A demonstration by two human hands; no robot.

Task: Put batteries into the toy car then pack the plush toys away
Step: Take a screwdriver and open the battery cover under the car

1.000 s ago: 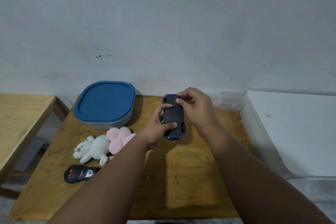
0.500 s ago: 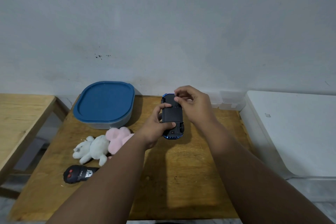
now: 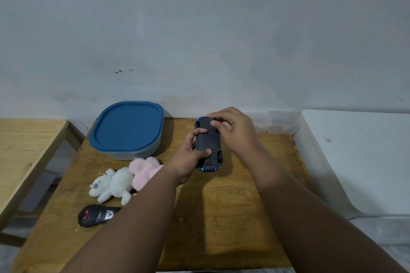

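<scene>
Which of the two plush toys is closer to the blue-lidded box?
The pink plush toy, right beside the box; the white plush toy lies farther off, toward the remote.

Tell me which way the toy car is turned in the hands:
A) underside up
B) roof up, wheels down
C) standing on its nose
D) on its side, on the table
A: the toy car shows its flat black underside to the camera, gripped from the side by the left hand, with the right hand curled over its far end.
</scene>
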